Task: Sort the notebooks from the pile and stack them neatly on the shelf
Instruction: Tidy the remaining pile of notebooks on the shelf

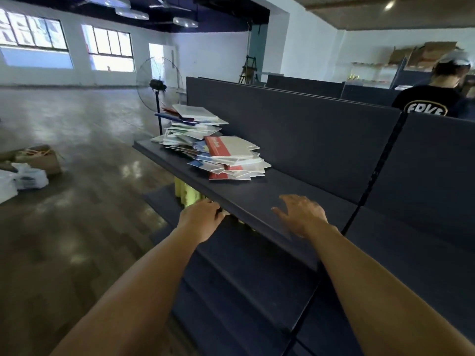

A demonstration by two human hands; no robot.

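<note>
Head view — untidy pile of thin red, white and blue notebooks [213, 147] on dark blue metal shelf [257, 199]; left hand [203, 217] curled over shelf's front edge, right hand [300, 214] spread flat — holding nothing.

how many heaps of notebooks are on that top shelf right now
2. A taller messy heap sits at the far end of the shelf; a lower heap topped by a red-and-white notebook leans against it, nearer the hands. Single notebooks can't be counted.
</note>
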